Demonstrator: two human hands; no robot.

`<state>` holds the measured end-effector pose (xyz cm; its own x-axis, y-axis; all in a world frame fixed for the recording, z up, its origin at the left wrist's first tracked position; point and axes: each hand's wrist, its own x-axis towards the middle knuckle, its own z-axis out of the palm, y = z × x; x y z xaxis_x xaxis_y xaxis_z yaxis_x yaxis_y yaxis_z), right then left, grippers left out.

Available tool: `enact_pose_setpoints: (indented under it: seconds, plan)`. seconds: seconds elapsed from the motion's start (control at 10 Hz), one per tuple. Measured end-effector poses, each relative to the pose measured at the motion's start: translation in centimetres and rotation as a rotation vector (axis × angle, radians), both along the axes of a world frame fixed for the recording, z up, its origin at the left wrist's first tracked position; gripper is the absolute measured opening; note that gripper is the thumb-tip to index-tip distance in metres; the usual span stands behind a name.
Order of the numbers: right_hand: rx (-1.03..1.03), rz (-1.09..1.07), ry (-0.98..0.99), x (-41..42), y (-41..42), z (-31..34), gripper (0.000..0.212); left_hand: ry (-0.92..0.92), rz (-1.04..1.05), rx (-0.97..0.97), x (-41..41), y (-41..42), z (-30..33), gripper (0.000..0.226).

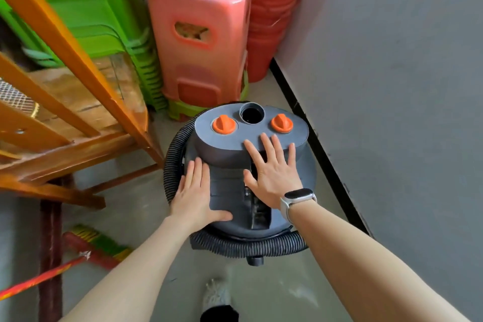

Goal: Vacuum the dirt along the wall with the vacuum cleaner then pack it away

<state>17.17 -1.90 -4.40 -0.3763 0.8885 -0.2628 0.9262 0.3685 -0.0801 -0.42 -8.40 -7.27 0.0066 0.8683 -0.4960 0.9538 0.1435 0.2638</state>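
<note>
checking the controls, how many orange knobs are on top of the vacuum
2. One orange knob sits left of the open port, the other right of it, both on the vacuum top. Others could be hidden lower down.

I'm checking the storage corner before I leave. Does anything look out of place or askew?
Yes: a broom lies flat on the floor left of the vacuum cleaner, not stood up. The vacuum's hose is wrapped around it.

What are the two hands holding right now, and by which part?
Nothing is gripped. The left hand and right hand lie flat, straight fingers pressing on the grey top of the vacuum cleaner.
</note>
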Motion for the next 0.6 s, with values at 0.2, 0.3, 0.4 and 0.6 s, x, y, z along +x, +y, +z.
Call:
enact_pose_setpoints:
  seconds: [0.2, 0.3, 0.4, 0.6]
  plan:
    - [0.000, 0.073, -0.038, -1.2, 6.0, 0.0, 0.070, 0.025, 0.026, -0.026, -0.8, 5.1, -0.1, 0.132]
    - [0.009, 0.083, -0.030, -2.2, 8.4, -0.2, 0.073, 0.037, 0.031, -0.054, -1.6, 7.3, 0.0, 0.131]
    - [-0.004, 0.061, -0.040, -2.2, 8.8, -0.1, 0.070, 0.051, 0.005, -0.058, -2.0, 8.2, 0.2, 0.129]
    - [-0.246, -0.075, 0.250, -2.0, 10.0, 1.9, 0.062, 0.121, 0.024, -0.111, -1.4, 9.3, 0.8, 0.128]
